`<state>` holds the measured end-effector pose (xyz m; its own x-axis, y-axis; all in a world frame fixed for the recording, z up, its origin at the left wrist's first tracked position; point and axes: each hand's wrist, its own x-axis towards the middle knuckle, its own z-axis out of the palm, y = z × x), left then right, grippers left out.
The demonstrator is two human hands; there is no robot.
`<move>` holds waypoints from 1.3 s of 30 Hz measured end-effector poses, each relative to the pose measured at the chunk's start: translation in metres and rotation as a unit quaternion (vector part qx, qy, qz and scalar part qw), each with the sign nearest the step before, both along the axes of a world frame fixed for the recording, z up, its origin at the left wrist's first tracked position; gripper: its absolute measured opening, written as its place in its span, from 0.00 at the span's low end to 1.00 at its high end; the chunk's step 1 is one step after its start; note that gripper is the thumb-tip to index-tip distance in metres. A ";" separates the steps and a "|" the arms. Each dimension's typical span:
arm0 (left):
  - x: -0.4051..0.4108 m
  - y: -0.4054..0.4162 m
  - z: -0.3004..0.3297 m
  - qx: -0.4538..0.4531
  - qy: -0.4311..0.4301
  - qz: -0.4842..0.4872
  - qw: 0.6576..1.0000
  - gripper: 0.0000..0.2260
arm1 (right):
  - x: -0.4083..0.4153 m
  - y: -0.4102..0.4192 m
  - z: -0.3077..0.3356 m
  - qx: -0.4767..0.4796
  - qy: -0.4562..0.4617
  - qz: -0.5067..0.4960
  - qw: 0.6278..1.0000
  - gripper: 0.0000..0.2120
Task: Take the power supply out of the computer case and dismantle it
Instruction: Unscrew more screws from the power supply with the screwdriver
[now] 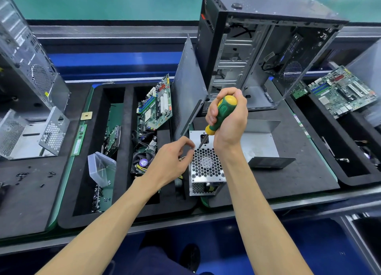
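Working the power supply (206, 167), which sits on the tabletop mat (288, 182) before the emptied case (257, 54), you fist your right hand (228, 118) round the screwdriver (220, 114); keep it square while your left hand (171, 163), its grip loosely curled and apparently empty, waits by the screw.

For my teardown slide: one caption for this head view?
Right hand drives a screwdriver into the power supply on the mat; left hand steadies it beside the open case.
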<state>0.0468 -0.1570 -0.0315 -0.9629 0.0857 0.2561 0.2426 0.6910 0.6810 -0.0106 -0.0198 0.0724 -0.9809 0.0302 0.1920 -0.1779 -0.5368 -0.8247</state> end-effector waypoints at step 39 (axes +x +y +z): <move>-0.007 0.014 -0.007 0.059 -0.090 0.015 0.994 0.07 | -0.001 0.011 -0.001 -0.038 -0.016 -0.014 0.999 0.17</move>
<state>0.0400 -0.1427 -0.0384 -0.9957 0.0365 0.0851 0.0897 0.6080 0.7889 -0.0121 -0.0085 0.0714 -0.9851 0.0711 0.1568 -0.1681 -0.5939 -0.7868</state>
